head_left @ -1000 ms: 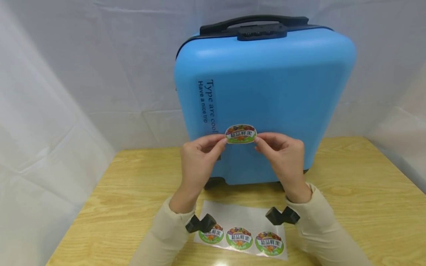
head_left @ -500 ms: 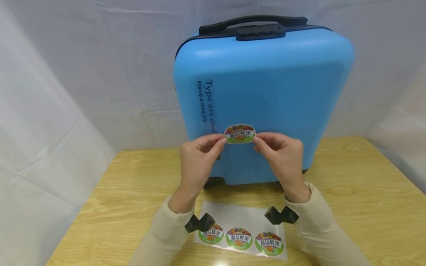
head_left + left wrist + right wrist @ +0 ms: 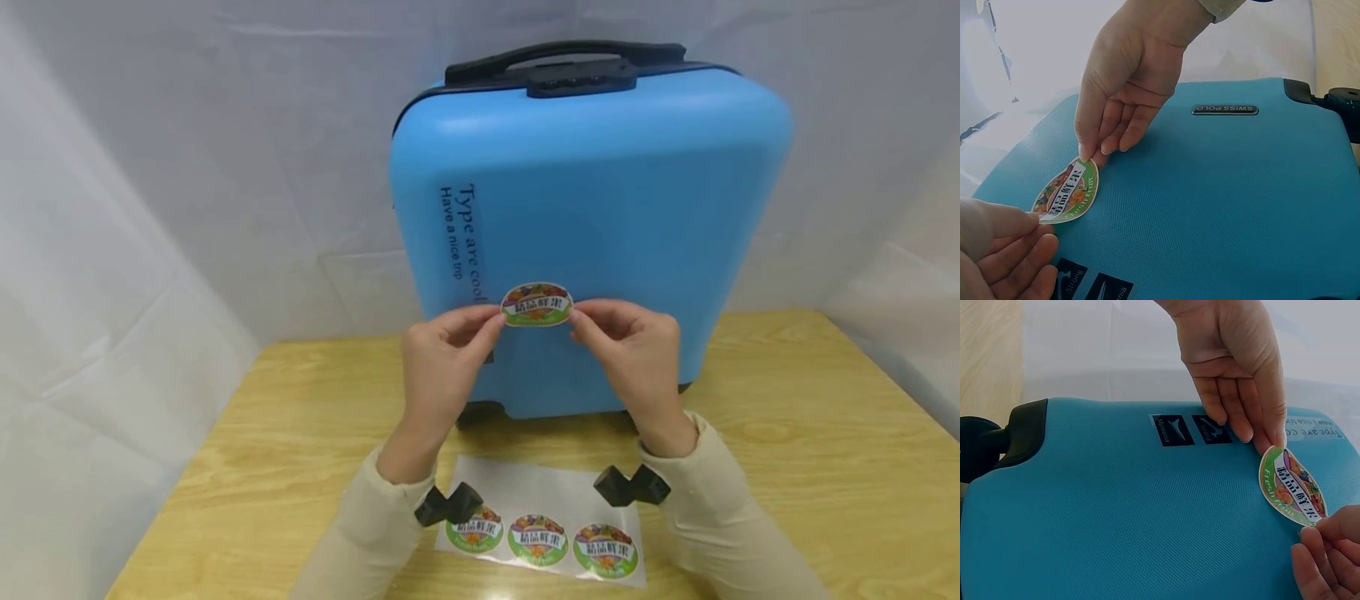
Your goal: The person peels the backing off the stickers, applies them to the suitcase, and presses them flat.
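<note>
Sticker [image 3: 537, 306] pinched before a blue suitcase [image 3: 600, 217]

The left hand [image 3: 441, 367] pinches the sticker's left edge between thumb and finger, the right hand [image 3: 639, 362] its right edge. The sticker is before the suitcase's broad face, near the printed lettering [image 3: 467, 242]; whether it touches is unclear. A sheet [image 3: 525, 482] with three more stickers [image 3: 538, 540] lies on the table [image 3: 315, 433].
</note>
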Action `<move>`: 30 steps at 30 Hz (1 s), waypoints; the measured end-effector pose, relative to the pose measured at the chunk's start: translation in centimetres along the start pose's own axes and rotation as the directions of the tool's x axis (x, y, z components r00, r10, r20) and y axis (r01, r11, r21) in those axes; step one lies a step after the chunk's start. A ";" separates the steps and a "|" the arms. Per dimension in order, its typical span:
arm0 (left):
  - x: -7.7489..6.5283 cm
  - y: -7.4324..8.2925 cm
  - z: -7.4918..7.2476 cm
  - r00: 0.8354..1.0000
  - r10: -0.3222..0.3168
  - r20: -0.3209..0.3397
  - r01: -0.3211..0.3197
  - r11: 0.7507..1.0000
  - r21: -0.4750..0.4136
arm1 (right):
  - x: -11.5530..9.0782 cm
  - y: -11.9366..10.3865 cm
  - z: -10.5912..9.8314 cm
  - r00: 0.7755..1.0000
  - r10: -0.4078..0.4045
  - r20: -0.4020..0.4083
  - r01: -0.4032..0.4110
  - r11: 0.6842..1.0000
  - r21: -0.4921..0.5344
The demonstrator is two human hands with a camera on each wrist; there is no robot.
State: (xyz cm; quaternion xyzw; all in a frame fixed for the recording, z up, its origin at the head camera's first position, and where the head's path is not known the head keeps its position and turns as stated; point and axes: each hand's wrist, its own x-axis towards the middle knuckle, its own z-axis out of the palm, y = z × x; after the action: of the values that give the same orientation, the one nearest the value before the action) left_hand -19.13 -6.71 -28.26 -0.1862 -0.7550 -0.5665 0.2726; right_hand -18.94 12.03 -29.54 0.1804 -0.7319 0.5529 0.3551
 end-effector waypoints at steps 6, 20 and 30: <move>0.0 -0.1 -0.1 1.000 0.005 -0.004 -0.005 1.000 -0.001 | 0.1 0.0 0.1 1.000 -0.004 -0.002 0.004 1.000 -0.007; 0.2 -0.1 0.1 1.000 -0.001 -0.020 0.001 1.000 0.026 | 0.4 0.1 0.4 0.999 -0.029 -0.035 0.026 0.997 -0.079; 0.3 0.0 0.0 1.000 0.007 -0.022 -0.006 1.000 0.024 | 0.4 0.3 0.4 0.992 -0.122 -0.043 0.111 0.974 -0.197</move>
State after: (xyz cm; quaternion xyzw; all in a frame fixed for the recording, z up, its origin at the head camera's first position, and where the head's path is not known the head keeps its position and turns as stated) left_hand -19.40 -6.71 -28.09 -0.1792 -0.7582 -0.5584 0.2849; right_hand -19.51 11.78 -29.53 0.1721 -0.7606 0.4618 0.4227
